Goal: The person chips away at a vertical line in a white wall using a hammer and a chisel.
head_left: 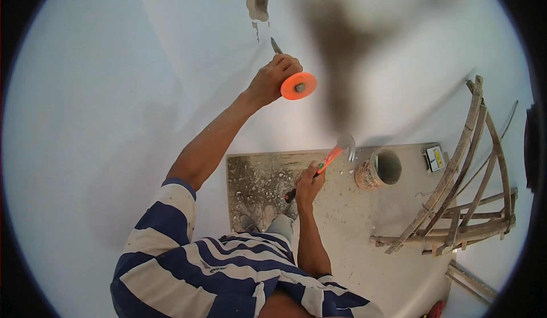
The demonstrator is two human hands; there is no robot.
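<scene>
My left hand is wrapped round a chisel with a round orange hand guard. The chisel's tip points up at the pale wall, just below a chipped slot with ragged edges and a crack under it. Its struck end shows in the middle of the guard, facing me. Lower down, my right hand grips a claw hammer by its orange and black handle. The steel head is raised to the upper right, well apart from the chisel.
Plaster crumbs cover the dirty floor board around my shoes. A stained bucket stands to the right, near a small yellow-and-white box. Further right a rough wooden trestle leans by the wall. Something dark and blurred hangs close before the camera.
</scene>
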